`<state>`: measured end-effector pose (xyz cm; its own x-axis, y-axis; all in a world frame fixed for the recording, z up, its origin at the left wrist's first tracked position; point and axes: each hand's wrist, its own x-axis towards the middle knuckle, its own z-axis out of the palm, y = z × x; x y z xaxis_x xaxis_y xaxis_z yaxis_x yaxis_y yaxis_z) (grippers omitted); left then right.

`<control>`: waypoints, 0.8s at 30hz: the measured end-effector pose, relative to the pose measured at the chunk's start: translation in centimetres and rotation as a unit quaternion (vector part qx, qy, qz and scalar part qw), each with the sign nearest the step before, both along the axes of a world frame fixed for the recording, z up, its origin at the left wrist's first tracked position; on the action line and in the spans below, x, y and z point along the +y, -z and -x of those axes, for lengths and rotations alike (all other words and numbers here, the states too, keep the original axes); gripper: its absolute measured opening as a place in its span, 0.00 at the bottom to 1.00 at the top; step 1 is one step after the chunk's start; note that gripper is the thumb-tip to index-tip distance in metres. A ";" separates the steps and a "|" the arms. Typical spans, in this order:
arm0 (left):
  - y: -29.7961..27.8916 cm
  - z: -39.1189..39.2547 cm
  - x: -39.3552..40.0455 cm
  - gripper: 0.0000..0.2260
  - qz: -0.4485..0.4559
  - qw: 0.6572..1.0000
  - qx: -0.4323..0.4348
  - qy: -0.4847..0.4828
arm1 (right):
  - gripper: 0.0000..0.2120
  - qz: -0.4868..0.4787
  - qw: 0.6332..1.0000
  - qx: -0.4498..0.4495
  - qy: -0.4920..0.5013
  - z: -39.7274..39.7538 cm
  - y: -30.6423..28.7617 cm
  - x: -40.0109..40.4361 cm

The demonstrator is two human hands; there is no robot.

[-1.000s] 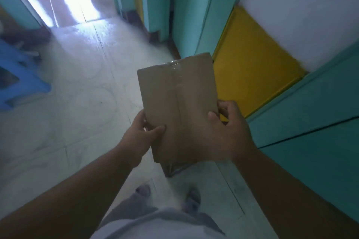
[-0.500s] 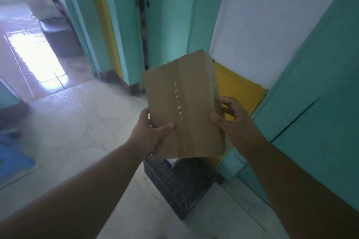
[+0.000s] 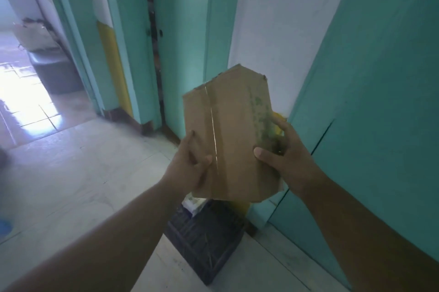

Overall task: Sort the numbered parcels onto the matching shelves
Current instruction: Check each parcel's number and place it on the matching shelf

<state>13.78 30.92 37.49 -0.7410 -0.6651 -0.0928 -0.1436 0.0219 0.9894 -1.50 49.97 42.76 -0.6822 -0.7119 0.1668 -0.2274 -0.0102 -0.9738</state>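
At frame centre, the left hand (image 3: 190, 168) and right hand (image 3: 285, 158) clamp a flat, taped cardboard parcel (image 3: 230, 135) by its sides, thumbs pressed on top. Below it, a dark ribbed crate (image 3: 204, 239) sits on the pale tiled floor (image 3: 71, 173).

Both arms out front. Left hand (image 3: 190, 168) and right hand (image 3: 286, 157) each clamped on opposite sides of something, thumbs on top; right fingers probably curled behind.
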 end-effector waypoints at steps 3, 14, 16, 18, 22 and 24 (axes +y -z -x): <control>-0.7 0.6 4.4 0.30 0.092 0.996 -0.006 0.019 | 0.55 0.013 0.998 -0.048 0.038 1.0 0.1 3.5; -1.1 -1.4 14.8 0.32 -0.050 0.990 0.059 0.117 | 0.27 -0.067 0.993 0.055 0.081 -1.8 3.8 9.5; -1.3 -1.9 14.8 0.30 -0.031 0.992 0.061 0.105 | 0.29 -0.058 0.993 0.077 0.065 -2.8 4.1 9.5; -1.5 -1.9 14.5 0.31 -0.004 0.997 0.032 0.071 | 0.31 -0.055 0.993 0.099 0.040 -3.7 4.0 9.1; -1.3 -1.7 13.5 0.44 0.033 0.999 0.003 0.030 | 0.24 -0.053 0.991 0.115 0.036 -4.7 3.3 8.0; -1.5 -1.9 12.6 0.46 0.047 0.998 0.030 0.025 | 0.25 -0.044 0.992 0.110 0.032 -4.7 2.9 7.2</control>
<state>15.67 43.55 38.95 -0.7763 -0.6302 0.0138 -0.0813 0.1217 0.9892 3.20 57.20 39.88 -0.6800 -0.6867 0.2568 -0.4329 0.0933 -0.8966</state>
